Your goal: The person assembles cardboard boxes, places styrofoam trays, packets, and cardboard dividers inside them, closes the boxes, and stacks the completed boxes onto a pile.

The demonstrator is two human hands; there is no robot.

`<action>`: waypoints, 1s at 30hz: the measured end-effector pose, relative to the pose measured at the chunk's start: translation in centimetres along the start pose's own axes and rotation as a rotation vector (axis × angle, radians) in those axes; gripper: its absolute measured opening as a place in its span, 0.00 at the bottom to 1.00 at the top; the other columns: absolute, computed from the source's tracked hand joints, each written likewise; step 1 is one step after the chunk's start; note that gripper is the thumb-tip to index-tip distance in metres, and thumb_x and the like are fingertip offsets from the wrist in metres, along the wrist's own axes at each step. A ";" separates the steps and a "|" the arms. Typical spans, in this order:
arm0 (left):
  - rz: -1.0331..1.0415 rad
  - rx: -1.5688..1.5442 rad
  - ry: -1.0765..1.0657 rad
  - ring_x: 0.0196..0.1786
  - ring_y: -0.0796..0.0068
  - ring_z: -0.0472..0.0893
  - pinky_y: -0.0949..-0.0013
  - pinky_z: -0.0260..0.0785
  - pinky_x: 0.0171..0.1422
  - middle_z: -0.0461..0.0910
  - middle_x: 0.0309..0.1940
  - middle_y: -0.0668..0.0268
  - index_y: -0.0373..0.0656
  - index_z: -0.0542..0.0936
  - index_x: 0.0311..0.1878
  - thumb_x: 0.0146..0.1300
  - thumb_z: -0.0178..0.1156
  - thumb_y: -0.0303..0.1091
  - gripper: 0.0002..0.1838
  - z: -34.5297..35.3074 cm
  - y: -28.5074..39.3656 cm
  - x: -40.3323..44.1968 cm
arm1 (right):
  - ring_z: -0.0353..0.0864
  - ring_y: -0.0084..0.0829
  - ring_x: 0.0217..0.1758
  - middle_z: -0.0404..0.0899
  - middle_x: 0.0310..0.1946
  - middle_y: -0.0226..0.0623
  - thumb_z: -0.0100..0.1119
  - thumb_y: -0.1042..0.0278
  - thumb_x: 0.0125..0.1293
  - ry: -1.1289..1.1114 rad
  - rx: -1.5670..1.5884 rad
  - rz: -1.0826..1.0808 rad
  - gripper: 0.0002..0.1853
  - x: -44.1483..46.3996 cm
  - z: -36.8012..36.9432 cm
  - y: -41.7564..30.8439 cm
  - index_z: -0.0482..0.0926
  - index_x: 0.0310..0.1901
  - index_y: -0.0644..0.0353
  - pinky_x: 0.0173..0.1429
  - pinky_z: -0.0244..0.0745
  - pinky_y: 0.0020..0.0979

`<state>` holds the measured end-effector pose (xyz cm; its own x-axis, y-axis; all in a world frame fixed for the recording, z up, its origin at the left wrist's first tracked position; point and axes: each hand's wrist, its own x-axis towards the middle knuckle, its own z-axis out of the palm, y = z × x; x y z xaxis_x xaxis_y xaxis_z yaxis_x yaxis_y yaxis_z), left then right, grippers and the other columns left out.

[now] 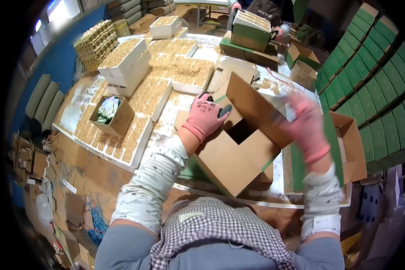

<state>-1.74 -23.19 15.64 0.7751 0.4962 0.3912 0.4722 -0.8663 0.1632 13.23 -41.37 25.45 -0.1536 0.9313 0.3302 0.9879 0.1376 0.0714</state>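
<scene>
Our left hand (206,113) splayed on carton (236,159), raised flap (253,105) slanting up right, nearer right hand (305,126): blurred, we can't tell grip.

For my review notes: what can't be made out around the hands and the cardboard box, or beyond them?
- Right hand: motion blur in the head view; finger positions and any contact with the raised flap are unclear.
- Inside of the cardboard box: head view; flaps cover most of it, and the gap shows only dark.
- Packets: head view; print too small to read.
- Co-worker: head view; cut off by the top edge.
</scene>
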 end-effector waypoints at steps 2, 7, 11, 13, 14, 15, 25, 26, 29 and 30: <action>-0.030 -0.075 0.185 0.54 0.55 0.71 0.56 0.53 0.68 0.77 0.45 0.55 0.42 0.78 0.46 0.59 0.56 0.45 0.18 -2.1 0.9 -0.1 | 0.78 0.41 0.43 0.76 0.42 0.49 0.54 0.62 0.60 -0.169 -0.039 0.273 0.18 -1.4 2.3 3.4 0.73 0.48 0.65 0.47 0.75 0.35; -0.520 -0.141 -0.355 0.47 0.57 0.79 0.55 0.64 0.57 0.81 0.39 0.56 0.42 0.78 0.44 0.62 0.49 0.52 0.23 -2.3 -1.0 -1.0 | 0.76 0.43 0.49 0.76 0.48 0.46 0.48 0.55 0.68 -0.452 0.495 0.663 0.26 -3.2 7.7 -1.4 0.67 0.62 0.63 0.53 0.70 0.36; -0.028 -0.307 0.571 0.44 0.59 0.78 0.61 0.67 0.55 0.80 0.37 0.58 0.40 0.78 0.39 0.59 0.53 0.51 0.21 -6.5 -2.1 -5.7 | 0.73 0.23 0.45 0.77 0.44 0.32 0.49 0.52 0.69 -0.406 0.849 0.788 0.23 -8.3 7.1 5.7 0.73 0.57 0.61 0.50 0.69 0.27; 0.038 -0.778 0.641 0.46 0.64 0.76 0.63 0.65 0.57 0.78 0.40 0.61 0.38 0.77 0.41 0.62 0.54 0.47 0.19 -7.3 -3.9 -6.6 | 0.76 0.23 0.41 0.78 0.37 0.35 0.63 0.60 0.58 0.218 1.159 0.896 0.21 -7.6 4.3 3.9 0.75 0.47 0.68 0.44 0.72 0.27; 0.053 -1.070 0.669 0.47 0.67 0.75 0.64 0.65 0.58 0.78 0.40 0.63 0.38 0.77 0.42 0.64 0.53 0.44 0.17 -7.0 -4.6 -6.9 | 0.76 0.24 0.36 0.77 0.34 0.34 0.67 0.61 0.53 0.209 0.989 0.647 0.21 -6.3 2.1 2.5 0.76 0.43 0.68 0.42 0.73 0.25; 0.024 -1.465 0.658 0.48 0.69 0.75 0.66 0.64 0.58 0.77 0.40 0.63 0.36 0.77 0.42 0.66 0.52 0.41 0.16 -4.0 -5.1 -6.9 | 0.78 0.28 0.30 0.77 0.25 0.33 0.70 0.56 0.48 0.586 0.768 0.498 0.19 -6.5 4.0 0.3 0.77 0.32 0.64 0.37 0.72 0.27; -0.931 -0.731 0.961 0.74 0.52 0.46 0.59 0.42 0.74 0.43 0.72 0.45 0.36 0.46 0.72 0.57 0.60 0.51 0.48 -4.5 -33.0 4.5 | 0.78 0.32 0.37 0.81 0.31 0.26 0.71 0.50 0.36 -0.521 0.247 0.072 0.21 -0.3 7.3 -2.1 0.82 0.36 0.44 0.45 0.69 0.34; -1.255 -0.563 0.852 0.74 0.52 0.45 0.58 0.41 0.75 0.41 0.73 0.46 0.36 0.44 0.72 0.52 0.63 0.55 0.54 -4.7 -37.3 6.1 | 0.78 0.31 0.37 0.81 0.32 0.26 0.71 0.50 0.36 -0.511 0.259 0.091 0.23 -0.1 7.4 -1.7 0.82 0.38 0.44 0.45 0.69 0.33; -1.621 -0.757 0.742 0.75 0.51 0.41 0.55 0.39 0.75 0.36 0.74 0.49 0.35 0.44 0.72 0.38 0.68 0.62 0.65 1.6 -49.2 6.1 | 0.78 0.31 0.42 0.81 0.35 0.25 0.71 0.47 0.37 -0.569 0.303 0.127 0.25 0.5 7.3 -1.7 0.82 0.40 0.43 0.52 0.67 0.35; -1.584 -0.802 0.840 0.75 0.51 0.41 0.57 0.40 0.75 0.30 0.74 0.51 0.35 0.42 0.72 0.38 0.68 0.60 0.65 2.1 -49.4 6.4 | 0.78 0.31 0.43 0.81 0.37 0.25 0.71 0.47 0.37 -0.587 0.284 0.143 0.25 0.8 7.3 -1.7 0.82 0.41 0.44 0.53 0.67 0.35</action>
<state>-19.20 22.91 8.19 -0.5584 0.7822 -0.2762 -0.0304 0.3134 0.9491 11.59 -38.43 18.73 -0.0633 0.9649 -0.2547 0.9772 0.0081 -0.2121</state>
